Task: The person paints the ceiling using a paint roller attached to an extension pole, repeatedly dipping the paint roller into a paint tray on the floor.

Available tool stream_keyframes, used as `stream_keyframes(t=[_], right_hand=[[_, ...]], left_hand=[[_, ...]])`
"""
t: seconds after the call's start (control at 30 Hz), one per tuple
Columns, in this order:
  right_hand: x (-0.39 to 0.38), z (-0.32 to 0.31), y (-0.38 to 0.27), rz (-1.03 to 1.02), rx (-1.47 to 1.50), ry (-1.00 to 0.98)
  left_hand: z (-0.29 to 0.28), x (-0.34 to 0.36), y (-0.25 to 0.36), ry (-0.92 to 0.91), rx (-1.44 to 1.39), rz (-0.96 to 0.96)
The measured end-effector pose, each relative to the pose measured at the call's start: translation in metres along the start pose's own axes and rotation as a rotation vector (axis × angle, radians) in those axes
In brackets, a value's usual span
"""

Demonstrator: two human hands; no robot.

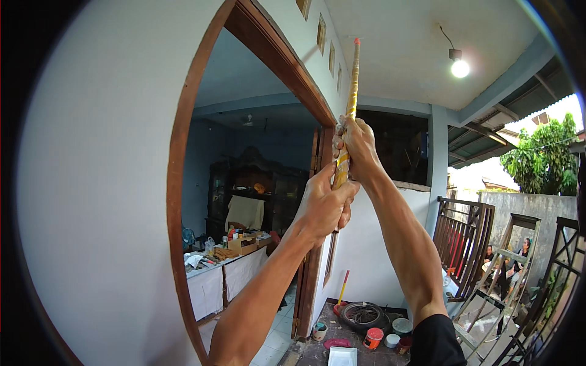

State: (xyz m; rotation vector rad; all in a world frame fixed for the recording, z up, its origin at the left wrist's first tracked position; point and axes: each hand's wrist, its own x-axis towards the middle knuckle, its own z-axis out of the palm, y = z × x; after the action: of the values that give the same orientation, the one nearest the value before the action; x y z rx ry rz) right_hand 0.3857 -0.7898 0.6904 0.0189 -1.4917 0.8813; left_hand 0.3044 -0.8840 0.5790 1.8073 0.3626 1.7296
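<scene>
A long pole with yellow and pale markings [353, 91] rises from my hands toward the ceiling [397, 30], narrowing to a red end. What is fixed at that far end, if anything, is too small to make out. Both hands are closed around the pole, one above the other. Wrapped around its lower part is my left hand [326, 204], the fingers curled tight. Just above it my right hand [359, 145] grips the same pole, its fingertips partly hidden behind it. Pale smears show on the pole and on the right fingers.
A wooden door frame [180, 152] stands at left. A lit bulb [460, 68] hangs from the ceiling. On the floor are a red paint bucket [373, 338], a white tray [342, 356] and a wheel [364, 315]. At right stands a stepladder [504, 274], with people beyond.
</scene>
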Motion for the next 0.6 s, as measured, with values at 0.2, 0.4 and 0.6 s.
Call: stream_keyframes(t=[0.2,0.4,0.6], right_hand=[[-0.082,0.06,-0.056,-0.025,-0.011,0.007],[-0.168,0.123,-0.125,-0.03,-0.04,0.019],[-0.242,0.17,-0.17,-0.03,-0.081,-0.082]], left_hand=[[0.012,-0.09,0.058,-0.05,-0.046,0.022],[0.033,-0.183,0.133,-0.071,-0.072,0.008],[0.045,-0.268,0.185,-0.035,-0.043,-0.016]])
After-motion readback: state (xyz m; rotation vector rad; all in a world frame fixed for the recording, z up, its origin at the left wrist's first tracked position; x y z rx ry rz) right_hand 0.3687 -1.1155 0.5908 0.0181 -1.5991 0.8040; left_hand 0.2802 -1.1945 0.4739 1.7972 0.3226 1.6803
